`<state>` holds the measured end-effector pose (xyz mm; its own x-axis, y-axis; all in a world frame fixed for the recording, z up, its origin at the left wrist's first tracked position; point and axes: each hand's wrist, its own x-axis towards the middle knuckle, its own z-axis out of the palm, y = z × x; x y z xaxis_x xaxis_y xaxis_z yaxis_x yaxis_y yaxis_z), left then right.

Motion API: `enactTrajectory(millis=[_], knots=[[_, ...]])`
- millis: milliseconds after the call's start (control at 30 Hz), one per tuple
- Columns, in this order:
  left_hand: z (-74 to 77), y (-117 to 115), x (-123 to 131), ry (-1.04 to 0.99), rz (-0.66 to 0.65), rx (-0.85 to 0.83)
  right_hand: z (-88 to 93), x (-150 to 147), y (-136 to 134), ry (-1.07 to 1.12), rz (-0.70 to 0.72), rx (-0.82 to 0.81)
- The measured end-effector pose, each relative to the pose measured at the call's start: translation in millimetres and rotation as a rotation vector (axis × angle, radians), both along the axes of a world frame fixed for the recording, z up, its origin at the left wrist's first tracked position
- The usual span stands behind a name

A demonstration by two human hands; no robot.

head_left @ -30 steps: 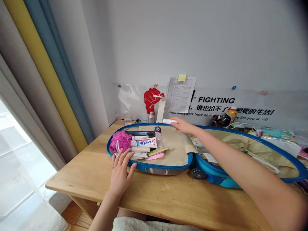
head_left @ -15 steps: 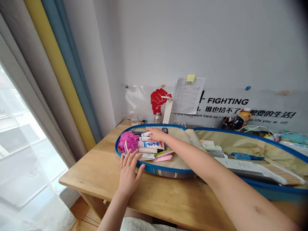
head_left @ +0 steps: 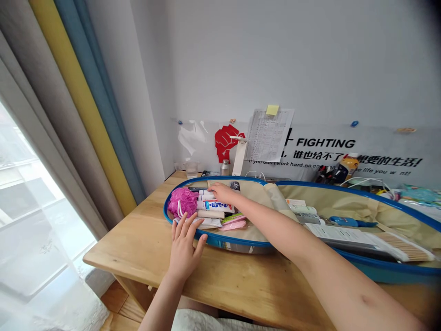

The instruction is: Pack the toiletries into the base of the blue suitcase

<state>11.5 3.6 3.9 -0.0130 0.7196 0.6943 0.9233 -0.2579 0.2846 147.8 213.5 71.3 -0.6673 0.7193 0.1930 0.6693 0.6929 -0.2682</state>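
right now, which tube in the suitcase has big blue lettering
The white toothpaste tube, lying between the right hand and the beige tube. Its bold blue print sets it apart; no other tube shows such print.

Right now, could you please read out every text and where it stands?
"FIGHTING": banner
"谁也给不了…想要的生活!": banner
"If you don't work hard,no on…he life you w…nt!": banner, partly hidden
Too small: sheet, tube, bottle, other case labels

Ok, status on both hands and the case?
Right hand in open case, at white tube, grip unclear. Left hand spread at near rim. Right forearm hides case's middle.
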Motion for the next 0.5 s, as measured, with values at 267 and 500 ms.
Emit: enactTrajectory(millis=[267,500], knots=[[2.3,-1.0,0.5,0.001,0.005,-0.007,41.7,30.0,7.7,0.096,-0.06,-0.01],[-2.0,0.8,-1.9,-0.001,-0.002,0.013,90.3,172.8,7.4,0.172,-0.257,-0.106]])
